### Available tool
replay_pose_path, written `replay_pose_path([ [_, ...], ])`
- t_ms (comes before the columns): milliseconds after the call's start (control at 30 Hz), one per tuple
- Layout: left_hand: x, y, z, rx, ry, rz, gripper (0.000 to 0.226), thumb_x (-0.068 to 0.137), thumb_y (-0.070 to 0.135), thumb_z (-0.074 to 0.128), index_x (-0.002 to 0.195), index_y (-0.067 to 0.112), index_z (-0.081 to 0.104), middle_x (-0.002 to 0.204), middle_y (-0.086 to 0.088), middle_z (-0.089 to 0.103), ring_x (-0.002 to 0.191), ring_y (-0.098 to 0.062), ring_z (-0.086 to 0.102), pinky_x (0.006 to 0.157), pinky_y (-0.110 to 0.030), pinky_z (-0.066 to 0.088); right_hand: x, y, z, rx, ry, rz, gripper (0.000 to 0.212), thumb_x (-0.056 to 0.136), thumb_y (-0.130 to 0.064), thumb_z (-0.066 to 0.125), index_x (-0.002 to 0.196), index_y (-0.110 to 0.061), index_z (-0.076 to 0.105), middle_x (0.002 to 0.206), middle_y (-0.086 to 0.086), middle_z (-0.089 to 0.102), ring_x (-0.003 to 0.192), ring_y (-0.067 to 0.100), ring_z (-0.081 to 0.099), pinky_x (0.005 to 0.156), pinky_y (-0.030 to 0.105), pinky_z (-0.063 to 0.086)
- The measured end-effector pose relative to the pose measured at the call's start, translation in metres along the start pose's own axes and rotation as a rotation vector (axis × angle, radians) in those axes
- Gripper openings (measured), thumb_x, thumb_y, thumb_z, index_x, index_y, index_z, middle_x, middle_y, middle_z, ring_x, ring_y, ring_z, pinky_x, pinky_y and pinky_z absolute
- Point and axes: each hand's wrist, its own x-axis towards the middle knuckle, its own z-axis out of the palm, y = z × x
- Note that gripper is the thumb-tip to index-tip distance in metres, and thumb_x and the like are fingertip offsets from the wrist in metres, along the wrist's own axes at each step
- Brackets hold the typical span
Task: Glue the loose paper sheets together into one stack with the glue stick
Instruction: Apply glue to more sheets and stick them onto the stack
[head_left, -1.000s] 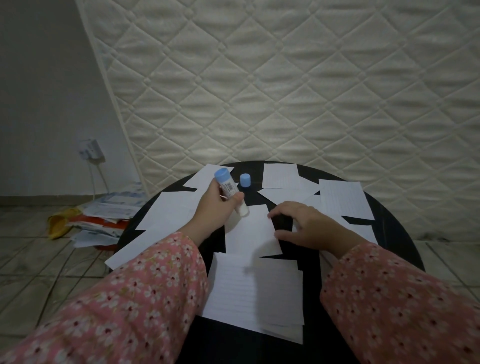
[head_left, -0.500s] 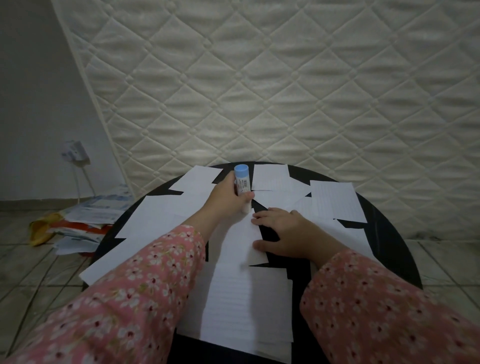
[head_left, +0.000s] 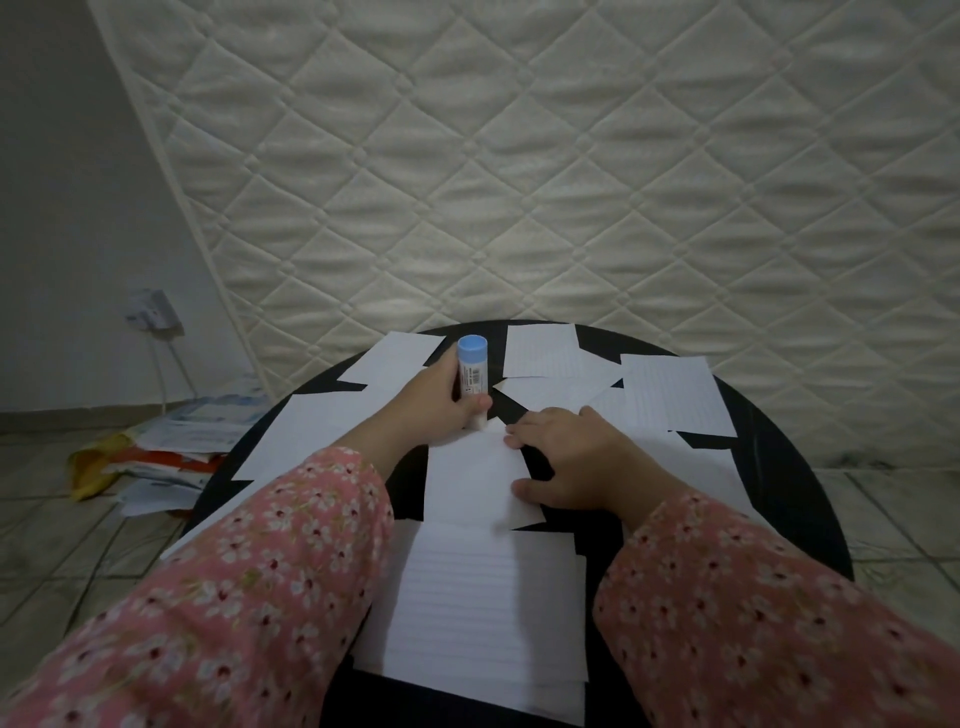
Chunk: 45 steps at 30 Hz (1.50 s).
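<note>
Dim room, soft shadows (wide-angle bending at edges), slight blur.

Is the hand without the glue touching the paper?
Touching. The head view shows the right hand lying flat on the middle paper sheet, fingers and thumb pressed against it.

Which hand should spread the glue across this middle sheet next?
Left. The left hand already grips the glue stick with its open end down at the far edge of the middle sheet. The right hand lies flat on that sheet, pinning it, so it is probably best kept there.
</note>
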Motion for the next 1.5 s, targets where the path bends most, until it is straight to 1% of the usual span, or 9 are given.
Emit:
replay_pose_path([
  [200, -0.005, -0.008, -0.013, 0.034, 0.057, -0.011, 0.048, 0.091, 0.022, 0.062, 0.134, 0.018, 0.04, 0.103, 0.006, 0.051, 0.091, -0.012, 0.049, 0.078, -0.024, 0.034, 0.004, 0.002, -0.007, -0.038, -0.063, -0.012, 0.059, 0.085, -0.057, 0.053, 0.136, -0.027, 0.046, 0.14, -0.012, 0.043, 0.127, 0.012, 0.04, 0.099, 0.035, 0.029],
  [333, -0.007, -0.005, -0.016, -0.215, 0.268, -0.046, 0.044, 0.091, 0.023, 0.064, 0.129, 0.016, 0.044, 0.106, 0.005, 0.054, 0.098, -0.012, 0.052, 0.08, -0.024, 0.038, 0.001, 0.004, -0.002, -0.07, -0.015, -0.021, 0.058, 0.084, -0.059, 0.051, 0.132, -0.027, 0.049, 0.133, -0.01, 0.046, 0.122, 0.014, 0.043, 0.095, 0.035, 0.029],
  [400, -0.006, 0.004, -0.011, -0.277, 0.269, -0.019, 0.044, 0.091, 0.022, 0.065, 0.129, 0.015, 0.044, 0.107, 0.006, 0.054, 0.097, -0.009, 0.052, 0.08, -0.021, 0.039, -0.001, 0.003, 0.0, -0.079, 0.01, -0.032, 0.058, 0.083, -0.06, 0.051, 0.13, -0.026, 0.05, 0.13, -0.01, 0.048, 0.119, 0.015, 0.045, 0.091, 0.034, 0.029],
  [567, -0.001, 0.017, 0.002, -0.201, 0.247, 0.073, 0.039, 0.09, 0.025, 0.064, 0.123, 0.017, 0.044, 0.095, 0.013, 0.052, 0.08, 0.005, 0.049, 0.063, -0.009, 0.035, 0.0, 0.001, -0.005, -0.091, -0.009, -0.024, 0.058, 0.083, -0.06, 0.052, 0.128, -0.025, 0.051, 0.124, -0.008, 0.05, 0.114, 0.015, 0.047, 0.088, 0.034, 0.031],
  [733, -0.005, 0.011, 0.001, -0.268, 0.421, 0.07, 0.038, 0.091, 0.022, 0.063, 0.123, 0.016, 0.044, 0.101, 0.009, 0.052, 0.089, -0.005, 0.051, 0.069, -0.009, 0.036, 0.002, -0.002, -0.01, -0.068, -0.04, -0.009, 0.057, 0.081, -0.058, 0.055, 0.125, -0.022, 0.053, 0.121, -0.007, 0.05, 0.11, 0.017, 0.048, 0.086, 0.035, 0.032],
  [833, -0.004, 0.004, 0.001, -0.248, 0.234, 0.003, 0.043, 0.089, 0.023, 0.066, 0.126, 0.017, 0.046, 0.106, 0.007, 0.055, 0.099, -0.01, 0.055, 0.077, -0.02, 0.04, 0.001, -0.001, -0.008, -0.07, -0.037, -0.009, 0.057, 0.081, -0.059, 0.054, 0.126, -0.023, 0.053, 0.12, -0.008, 0.049, 0.109, 0.017, 0.047, 0.086, 0.034, 0.032],
  [933, -0.006, -0.002, 0.015, -0.222, 0.11, -0.006, 0.046, 0.088, 0.022, 0.068, 0.128, 0.019, 0.046, 0.106, 0.009, 0.057, 0.1, -0.01, 0.056, 0.075, -0.018, 0.041, 0.0, -0.002, -0.01, -0.077, -0.035, -0.002, 0.057, 0.081, -0.059, 0.054, 0.125, -0.023, 0.053, 0.12, -0.007, 0.05, 0.108, 0.017, 0.047, 0.086, 0.034, 0.033],
  [1300, -0.006, 0.0, 0.0, -0.057, 0.018, -0.018, 0.051, 0.092, 0.021, 0.062, 0.136, 0.017, 0.038, 0.106, 0.005, 0.052, 0.099, -0.015, 0.053, 0.084, -0.024, 0.035, 0.002, -0.003, -0.011, 0.012, -0.059, 0.05, 0.054, 0.078, -0.056, 0.059, 0.121, -0.024, 0.054, 0.117, -0.009, 0.051, 0.11, 0.015, 0.047, 0.088, 0.035, 0.037],
  [1500, -0.012, -0.018, -0.008, -0.046, 0.037, -0.07, 0.06, 0.091, 0.024, 0.063, 0.143, 0.016, 0.033, 0.129, -0.005, 0.054, 0.116, -0.021, 0.052, 0.09, -0.026, 0.036, 0.003, -0.003, -0.011, 0.033, -0.083, 0.063, 0.056, 0.078, -0.056, 0.059, 0.124, -0.025, 0.053, 0.121, -0.011, 0.049, 0.113, 0.013, 0.045, 0.09, 0.034, 0.037],
])
